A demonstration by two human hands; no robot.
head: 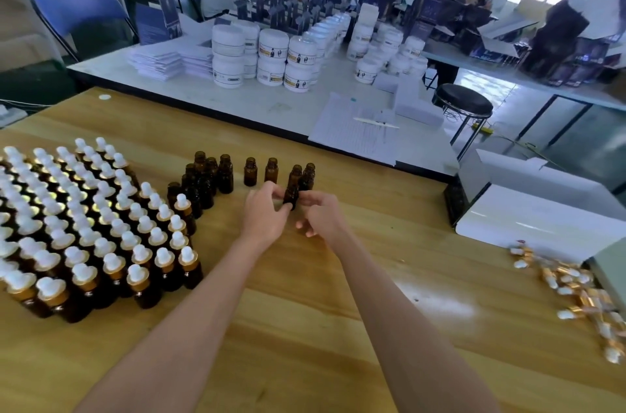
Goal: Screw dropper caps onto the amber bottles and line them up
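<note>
Capped bottles point(84, 226) left on table point(305, 328), open bottles point(250, 171) behind, caps point(582, 297) right.

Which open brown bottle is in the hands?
The bottle at the front, pinched between the left hand and right hand. The other open bottles stand untouched behind it and to its left.

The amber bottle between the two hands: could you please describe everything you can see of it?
The amber bottle is small, dark brown and looks like glass, with no dropper cap on it. It is roughly upright over the wooden table, just in front of two other uncapped bottles. The left hand pinches its left side and the right hand holds its right side. Whether its base rests on the table is hidden by the fingers.
</note>
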